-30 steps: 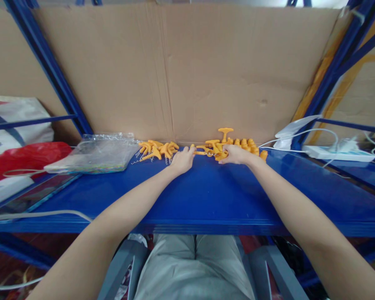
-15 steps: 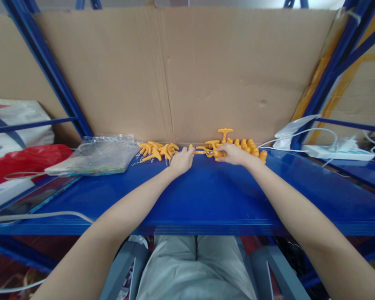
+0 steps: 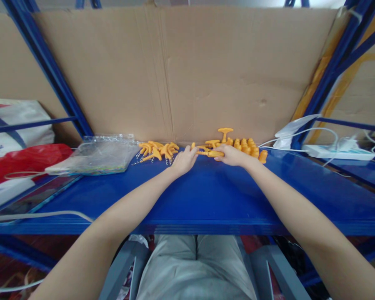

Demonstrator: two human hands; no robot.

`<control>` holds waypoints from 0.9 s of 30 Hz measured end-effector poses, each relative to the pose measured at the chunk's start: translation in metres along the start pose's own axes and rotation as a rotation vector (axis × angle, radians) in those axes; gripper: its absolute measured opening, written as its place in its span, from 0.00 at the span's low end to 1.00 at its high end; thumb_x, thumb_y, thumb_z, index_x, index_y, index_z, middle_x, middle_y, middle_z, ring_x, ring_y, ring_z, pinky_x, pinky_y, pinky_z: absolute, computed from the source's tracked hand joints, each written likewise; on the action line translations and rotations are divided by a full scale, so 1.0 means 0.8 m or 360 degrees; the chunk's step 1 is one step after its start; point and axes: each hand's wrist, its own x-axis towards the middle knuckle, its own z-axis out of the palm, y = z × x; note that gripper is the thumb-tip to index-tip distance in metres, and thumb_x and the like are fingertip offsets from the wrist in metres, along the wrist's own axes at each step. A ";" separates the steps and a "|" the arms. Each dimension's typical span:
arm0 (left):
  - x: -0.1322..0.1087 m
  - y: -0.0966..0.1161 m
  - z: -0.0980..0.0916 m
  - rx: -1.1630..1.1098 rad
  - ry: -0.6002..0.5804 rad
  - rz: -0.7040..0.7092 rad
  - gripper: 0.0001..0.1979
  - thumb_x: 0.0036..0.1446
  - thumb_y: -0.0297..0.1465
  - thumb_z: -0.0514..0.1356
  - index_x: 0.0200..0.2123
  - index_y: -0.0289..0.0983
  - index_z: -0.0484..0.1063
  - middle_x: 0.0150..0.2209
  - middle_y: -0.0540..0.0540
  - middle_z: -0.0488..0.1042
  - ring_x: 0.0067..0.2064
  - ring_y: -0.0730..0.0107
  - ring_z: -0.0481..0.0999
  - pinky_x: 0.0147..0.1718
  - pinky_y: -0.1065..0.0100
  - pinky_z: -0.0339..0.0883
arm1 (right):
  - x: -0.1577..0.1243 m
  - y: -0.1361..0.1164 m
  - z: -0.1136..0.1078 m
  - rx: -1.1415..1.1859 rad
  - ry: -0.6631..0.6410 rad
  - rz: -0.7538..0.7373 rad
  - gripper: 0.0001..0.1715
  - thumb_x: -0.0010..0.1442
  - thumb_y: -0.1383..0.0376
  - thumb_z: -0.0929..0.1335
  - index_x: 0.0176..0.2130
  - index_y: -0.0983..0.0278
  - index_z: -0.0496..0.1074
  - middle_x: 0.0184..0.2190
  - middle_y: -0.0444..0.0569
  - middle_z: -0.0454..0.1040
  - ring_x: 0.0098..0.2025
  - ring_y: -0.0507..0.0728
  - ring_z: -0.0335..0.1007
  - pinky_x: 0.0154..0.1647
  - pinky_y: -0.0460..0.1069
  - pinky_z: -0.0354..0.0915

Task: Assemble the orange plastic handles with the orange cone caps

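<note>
My left hand [image 3: 185,161] is closed around the handle of a yellow corkscrew [image 3: 202,153], near the back of the blue shelf. My right hand [image 3: 230,154] grips a yellow sleeve [image 3: 216,153], which lies in line with the corkscrew and meets its shaft; the metal spiral no longer shows between them. Left of my hands lies a pile of yellow corkscrews [image 3: 158,151] with bare metal spirals. Several yellow sleeves [image 3: 245,146] stand behind and beside my right hand. One assembled-looking yellow T-handled piece [image 3: 225,133] stands upright at the back, with another T-handle [image 3: 213,143] lower beside it.
A cardboard panel [image 3: 206,75] closes off the back of the blue shelf [image 3: 203,196]. Clear plastic bags [image 3: 103,156] and a red bag [image 3: 28,162] lie at left. A white power strip [image 3: 337,153] with cables is at right, beside the blue upright [image 3: 321,83].
My hands have drawn closer together, the left moving slightly right. The metal spiral seen between them before is now covered by the sleeve.
</note>
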 end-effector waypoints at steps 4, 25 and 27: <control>0.002 -0.010 0.005 -0.0142 0.0124 0.0141 0.15 0.69 0.33 0.49 0.55 0.38 0.65 0.52 0.39 0.70 0.50 0.58 0.76 0.48 0.59 0.72 | 0.003 0.001 0.010 -0.0008 0.0066 -0.0002 0.19 0.62 0.71 0.68 0.53 0.67 0.75 0.50 0.57 0.78 0.52 0.61 0.74 0.55 0.56 0.66; 0.016 -0.033 0.030 -0.0430 0.0519 0.0208 0.12 0.61 0.32 0.59 0.48 0.39 0.69 0.47 0.43 0.76 0.49 0.59 0.78 0.49 0.59 0.72 | 0.001 0.024 0.007 0.0708 0.0128 0.0092 0.35 0.55 0.70 0.72 0.61 0.62 0.66 0.52 0.54 0.75 0.53 0.61 0.73 0.55 0.60 0.69; 0.017 -0.034 0.031 -0.0453 0.0563 0.0229 0.11 0.60 0.33 0.60 0.47 0.40 0.70 0.46 0.43 0.77 0.49 0.59 0.78 0.48 0.60 0.73 | 0.000 0.027 0.006 0.0946 0.0121 0.0190 0.31 0.54 0.70 0.73 0.57 0.63 0.68 0.49 0.53 0.76 0.49 0.59 0.75 0.53 0.58 0.71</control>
